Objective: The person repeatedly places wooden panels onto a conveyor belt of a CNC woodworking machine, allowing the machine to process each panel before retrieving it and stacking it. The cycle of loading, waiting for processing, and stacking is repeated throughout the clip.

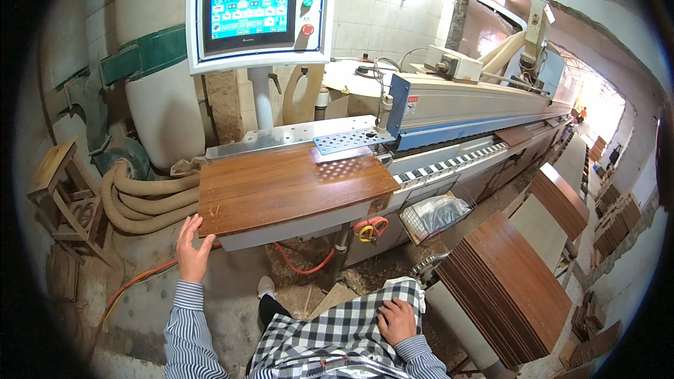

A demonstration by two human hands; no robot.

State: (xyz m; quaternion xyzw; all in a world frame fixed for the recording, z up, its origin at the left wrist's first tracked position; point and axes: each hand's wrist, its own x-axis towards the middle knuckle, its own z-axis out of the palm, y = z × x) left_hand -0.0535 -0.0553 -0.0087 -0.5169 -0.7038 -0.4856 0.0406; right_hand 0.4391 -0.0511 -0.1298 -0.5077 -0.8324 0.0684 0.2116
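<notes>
A brown wood-grain panel (288, 186) lies flat on the infeed end of a long edge banding machine (484, 116). My left hand (193, 249) is at the panel's near left corner, fingers stretched out against its end and not wrapped round it. Part of the panel sits under a light blue perforated plate (344, 142). My right hand (397, 319) rests on the black-and-white checked apron (316, 340) in front of me, its fingers apart and slightly bent, with nothing visible in it.
A control screen (250, 17) stands on a post behind the panel. Ribbed hoses (151, 196) lie at the left beside a wooden stool (63, 196). To the right is a stack of brown panels (502, 288). A wire basket (437, 217) and red-handled scissors (370, 227) hang on the machine's front.
</notes>
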